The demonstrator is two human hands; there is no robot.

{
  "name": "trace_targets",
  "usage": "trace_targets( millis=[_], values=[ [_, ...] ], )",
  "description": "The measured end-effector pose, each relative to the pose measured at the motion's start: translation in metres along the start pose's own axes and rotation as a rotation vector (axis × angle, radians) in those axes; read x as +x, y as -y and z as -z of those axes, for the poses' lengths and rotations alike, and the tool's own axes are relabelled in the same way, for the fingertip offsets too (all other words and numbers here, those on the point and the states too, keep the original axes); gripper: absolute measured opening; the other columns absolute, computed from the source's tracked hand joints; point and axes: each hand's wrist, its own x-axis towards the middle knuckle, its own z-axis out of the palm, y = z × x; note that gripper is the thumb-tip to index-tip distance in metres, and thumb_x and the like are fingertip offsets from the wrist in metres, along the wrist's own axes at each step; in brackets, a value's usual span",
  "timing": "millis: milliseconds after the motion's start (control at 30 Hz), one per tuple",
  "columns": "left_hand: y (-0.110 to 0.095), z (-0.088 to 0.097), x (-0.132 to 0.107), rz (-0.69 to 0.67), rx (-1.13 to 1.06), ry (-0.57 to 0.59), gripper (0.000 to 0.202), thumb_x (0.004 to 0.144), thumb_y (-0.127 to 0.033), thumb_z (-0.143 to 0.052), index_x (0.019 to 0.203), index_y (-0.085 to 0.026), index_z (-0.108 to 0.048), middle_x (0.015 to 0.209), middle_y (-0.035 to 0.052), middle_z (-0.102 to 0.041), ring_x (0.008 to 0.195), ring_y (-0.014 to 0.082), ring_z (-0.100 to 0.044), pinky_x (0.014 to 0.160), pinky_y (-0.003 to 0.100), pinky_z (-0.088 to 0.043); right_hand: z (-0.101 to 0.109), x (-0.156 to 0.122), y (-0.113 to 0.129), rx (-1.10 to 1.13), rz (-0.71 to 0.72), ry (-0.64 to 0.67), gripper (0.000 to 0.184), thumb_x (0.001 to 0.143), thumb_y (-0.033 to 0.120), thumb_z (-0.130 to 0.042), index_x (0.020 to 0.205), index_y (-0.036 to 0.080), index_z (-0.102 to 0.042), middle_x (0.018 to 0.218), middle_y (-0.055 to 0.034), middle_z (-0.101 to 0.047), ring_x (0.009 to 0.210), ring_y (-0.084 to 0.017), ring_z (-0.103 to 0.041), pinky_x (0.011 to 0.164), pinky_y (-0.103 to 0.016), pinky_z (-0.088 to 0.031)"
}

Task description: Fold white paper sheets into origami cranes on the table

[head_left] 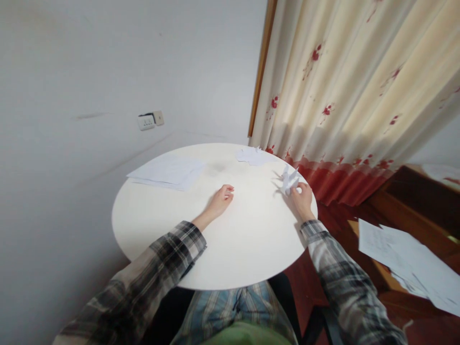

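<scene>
My right hand (302,197) is at the right edge of the round white table (215,235). Its thumb and fingertips pinch a small folded white paper crane (290,183). Pointed paper tips stand up beside the fingers, close together, and I cannot tell whether they belong to one crane or more. Over the middle of the table, my left hand (221,200) rests with loosely bent fingers, a little apart, and nothing in them. Farther back and to the left lies a stack of white paper sheets (168,170).
More white paper pieces (251,155) lie at the table's far edge. A wall with a socket (146,122) borders the left side. Behind the right side hangs a flowered curtain (323,96). Loose printed sheets (406,258) lie on a wooden surface at lower right.
</scene>
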Motion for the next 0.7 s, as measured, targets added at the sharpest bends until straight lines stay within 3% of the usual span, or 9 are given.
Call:
trace_targets(
  millis=[133, 233, 367, 533, 700],
  values=[
    [0.008, 0.004, 0.005, -0.044, 0.036, -0.034, 0.023, 0.075, -0.017, -0.045, 0.097, -0.019, -0.047, 0.101, 0.0052, -0.057, 0.083, 0.0130, -0.058, 0.073, 0.029, -0.048, 0.006, 0.004, -0.005, -0.139, -0.121, -0.136, 0.023, 0.073, 0.030, -0.043, 0.076, 0.013, -0.059, 0.098, -0.0140, -0.057, 0.097, -0.026, -0.047, 0.087, -0.043, -0.033],
    [0.013, 0.009, 0.010, -0.046, 0.071, -0.070, 0.025, 0.073, -0.016, -0.045, 0.098, -0.019, -0.046, 0.101, 0.0057, -0.056, 0.089, 0.0147, -0.056, 0.076, 0.030, -0.048, 0.007, 0.006, -0.005, -0.226, -0.180, -0.082, 0.025, 0.072, 0.031, -0.046, 0.076, 0.012, -0.061, 0.101, -0.0160, -0.057, 0.096, -0.028, -0.048, 0.083, -0.043, -0.035],
    [0.015, 0.020, 0.012, -0.040, 0.115, -0.113, 0.026, 0.073, -0.015, -0.045, 0.099, -0.018, -0.046, 0.104, 0.0068, -0.055, 0.098, 0.0170, -0.054, 0.082, 0.034, -0.046, 0.004, 0.007, -0.006, -0.247, -0.159, -0.020, 0.023, 0.070, 0.031, -0.048, 0.077, 0.013, -0.061, 0.096, -0.0155, -0.058, 0.093, -0.027, -0.051, 0.080, -0.043, -0.037],
    [0.024, 0.034, 0.012, -0.040, 0.259, -0.095, 0.031, 0.073, -0.015, -0.045, 0.104, -0.019, -0.043, 0.107, 0.0080, -0.054, 0.104, 0.0195, -0.052, 0.088, 0.039, -0.044, 0.001, 0.005, -0.008, -0.153, -0.157, -0.058, 0.024, 0.069, 0.038, -0.051, 0.079, 0.016, -0.057, 0.094, -0.0144, -0.058, 0.093, -0.029, -0.049, 0.080, -0.046, -0.036],
    [0.034, 0.043, 0.011, -0.120, 0.426, -0.081, 0.040, 0.071, -0.015, -0.048, 0.111, -0.014, -0.042, 0.114, 0.0132, -0.051, 0.111, 0.0223, -0.048, 0.097, 0.041, -0.036, 0.003, 0.002, -0.009, -0.036, -0.069, -0.112, 0.022, 0.071, 0.038, -0.051, 0.083, 0.020, -0.053, 0.094, -0.0130, -0.057, 0.095, -0.028, -0.048, 0.084, -0.043, -0.033]
  ],
)
